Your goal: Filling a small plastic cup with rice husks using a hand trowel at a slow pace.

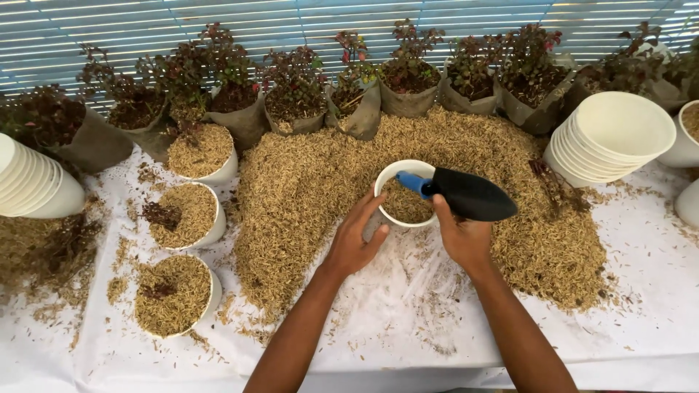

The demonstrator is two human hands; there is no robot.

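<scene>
Filling a white pot with husks on a covered worktop.

White-sheeted worktop (pixel 641 306) spread with a broad mound of rice husks (pixel 306 182); behind it, a row of bagged plants (pixel 291 94); stacks of empty white pots at right (pixel 619 138) and left (pixel 29 182); three husk-filled pots (pixel 175 291) down the left. White pot (pixel 397 173) at centre on the mound's near edge, part full of husks. Left hand (pixel 357 236) curled against the pot's near left side, fingers on its wall. Right hand (pixel 462 236) closed round the blue handle of a black trowel (pixel 473 195), blade pointing right, handle over the pot's rim.
</scene>
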